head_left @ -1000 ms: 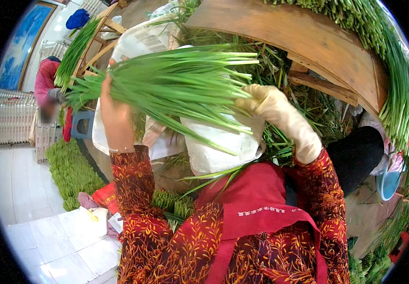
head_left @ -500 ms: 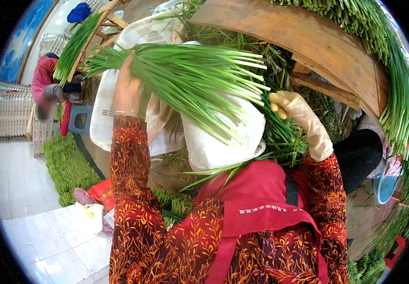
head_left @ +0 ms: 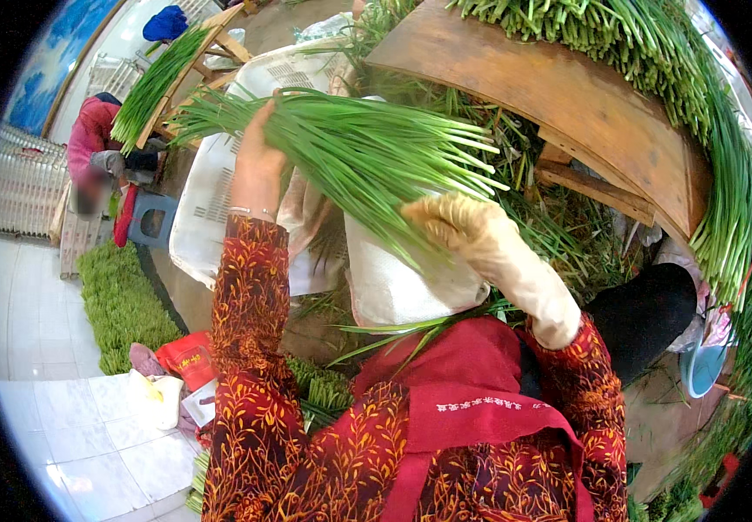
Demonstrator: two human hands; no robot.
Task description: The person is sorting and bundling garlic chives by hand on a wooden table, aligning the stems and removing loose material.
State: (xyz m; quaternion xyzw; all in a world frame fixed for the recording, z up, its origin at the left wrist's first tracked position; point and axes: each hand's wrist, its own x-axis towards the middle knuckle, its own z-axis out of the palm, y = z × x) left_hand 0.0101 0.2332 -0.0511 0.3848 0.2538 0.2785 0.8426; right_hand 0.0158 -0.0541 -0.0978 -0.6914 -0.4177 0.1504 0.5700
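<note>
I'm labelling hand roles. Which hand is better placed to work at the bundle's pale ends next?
Probably the right hand: gloved, it is at the lower edge of the bundle, near the pale ends. The left hand grips nearer the leafy end.

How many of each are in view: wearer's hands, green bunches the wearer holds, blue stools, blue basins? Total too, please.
Hands: 2 (left hand, right hand)
Held green bunch: 1
Blue stool: 1
Blue basin: 1
Total: 5

Left hand (head_left: 259, 161) grips green stalk bundle (head_left: 376, 148); gloved right hand (head_left: 458, 222) at its lower edge
</note>
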